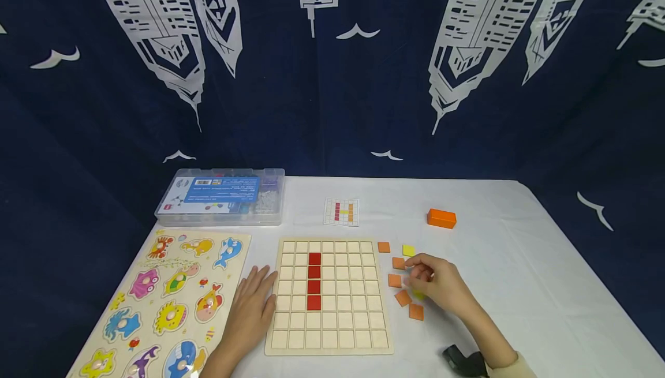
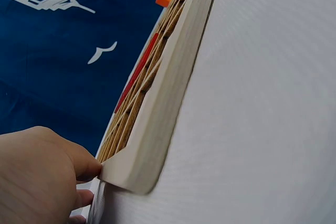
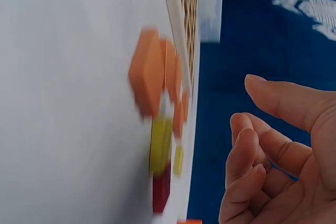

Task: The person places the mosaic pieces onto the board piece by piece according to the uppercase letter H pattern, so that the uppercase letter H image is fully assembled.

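Note:
A wooden grid board (image 1: 329,352) lies flat on the white table, with several red tiles (image 1: 314,273) stacked in one column of its cells. My left hand (image 1: 250,309) rests beside the board's left edge, fingers extended; in the left wrist view its thumb (image 2: 86,163) touches the board's corner. To the right of the board are scattered orange tiles (image 1: 395,280) and yellow tiles (image 1: 408,250). Just over them hovers my right hand (image 1: 439,283), thumb and fingers loosely bent. The right wrist view shows a gap between thumb and fingers with nothing held, and a dark red tile (image 3: 161,190) behind a yellow one.
Behind the board lies a small printed card (image 1: 341,212) with a coloured grid pattern. An orange block (image 1: 441,218) sits at the back right. A clear plastic case (image 1: 218,196) stands back left, and a sea-animal puzzle board (image 1: 213,271) covers the table's left side.

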A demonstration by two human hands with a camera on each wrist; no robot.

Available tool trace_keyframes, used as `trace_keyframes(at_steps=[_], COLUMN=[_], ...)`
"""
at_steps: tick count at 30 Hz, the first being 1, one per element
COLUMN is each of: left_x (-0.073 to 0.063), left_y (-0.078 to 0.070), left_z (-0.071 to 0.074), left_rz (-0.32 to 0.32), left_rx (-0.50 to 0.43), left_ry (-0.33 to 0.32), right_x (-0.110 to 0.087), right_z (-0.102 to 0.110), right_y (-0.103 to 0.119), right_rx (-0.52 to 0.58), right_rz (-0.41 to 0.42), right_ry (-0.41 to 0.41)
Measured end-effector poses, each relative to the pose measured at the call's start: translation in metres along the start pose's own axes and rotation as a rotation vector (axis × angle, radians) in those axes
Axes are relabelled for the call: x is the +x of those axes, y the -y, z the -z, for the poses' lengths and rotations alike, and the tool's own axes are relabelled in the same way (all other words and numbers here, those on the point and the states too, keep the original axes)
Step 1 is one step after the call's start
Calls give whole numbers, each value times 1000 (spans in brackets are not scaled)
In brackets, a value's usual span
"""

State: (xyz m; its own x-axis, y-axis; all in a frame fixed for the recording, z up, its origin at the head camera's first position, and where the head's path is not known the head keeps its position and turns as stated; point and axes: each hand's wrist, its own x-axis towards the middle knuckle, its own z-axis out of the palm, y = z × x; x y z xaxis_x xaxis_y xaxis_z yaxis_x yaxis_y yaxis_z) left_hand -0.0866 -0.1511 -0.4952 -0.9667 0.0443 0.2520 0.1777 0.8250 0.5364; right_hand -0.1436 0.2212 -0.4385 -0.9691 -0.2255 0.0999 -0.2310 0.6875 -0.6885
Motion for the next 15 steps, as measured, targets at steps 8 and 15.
trace_keyframes(at_steps=[8,15], left_x=[0,0], left_y=[0,-1], left_z=[1,1], left_rz=[-4,10], left_rx=[5,-4], left_ry=[-2,13], right_x=[-5,-6], right_z=[21,28], right_y=[-16,-26], right_rx=[-67,-83], right_rz=[-65,-116], right_ry=[-74,-73])
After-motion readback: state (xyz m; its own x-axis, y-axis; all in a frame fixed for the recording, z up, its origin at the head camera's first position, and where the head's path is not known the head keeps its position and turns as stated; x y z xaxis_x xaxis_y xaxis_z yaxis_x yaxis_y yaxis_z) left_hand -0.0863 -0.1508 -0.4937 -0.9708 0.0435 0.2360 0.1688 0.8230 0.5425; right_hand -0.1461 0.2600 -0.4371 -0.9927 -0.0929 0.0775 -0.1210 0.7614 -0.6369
